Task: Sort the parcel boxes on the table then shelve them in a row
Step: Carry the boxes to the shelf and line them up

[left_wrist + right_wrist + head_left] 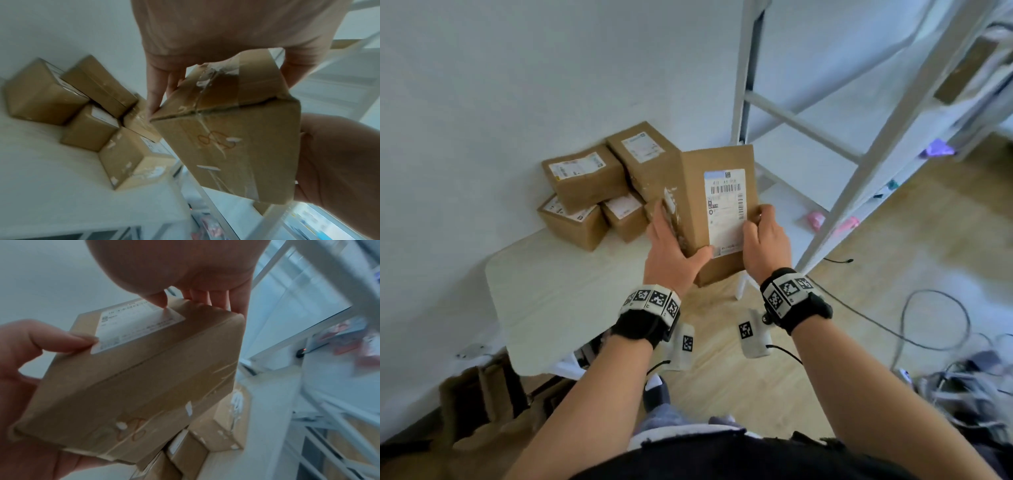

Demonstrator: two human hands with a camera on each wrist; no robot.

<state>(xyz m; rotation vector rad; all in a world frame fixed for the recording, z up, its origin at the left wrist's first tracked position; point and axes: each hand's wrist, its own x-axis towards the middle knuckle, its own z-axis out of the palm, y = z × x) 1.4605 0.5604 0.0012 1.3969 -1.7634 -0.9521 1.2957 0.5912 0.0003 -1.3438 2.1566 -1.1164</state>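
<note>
Parcel box (717, 212) held up in the air between both hands, above the near edge of the surface (558, 291), label side facing the head camera, box tilted. Left hand (671, 253) grips the box's left lower side: fingers (156, 97) run along the taped side face, thumb wraps onto the labelled front at the bottom corner. Right hand (765, 243) grips the right lower edge: thumb presses on the white shipping label (726, 212), the other fingers (205, 296) lie close together behind the box. Left wrist view shows the underside with clear tape and a red scribble. Beyond the left fingers, a cluster of further parcel boxes (606, 192) sits on the surface against the wall, some stacked on others, several with white labels up; exact count unclear. Right of the right fingers, a white metal shelf rack (835, 192) stands just beside the surface. Wood floor (876, 281) below, with loose cables (935, 325) to the right. Both wrists wear black bands with square marker tags.
</note>
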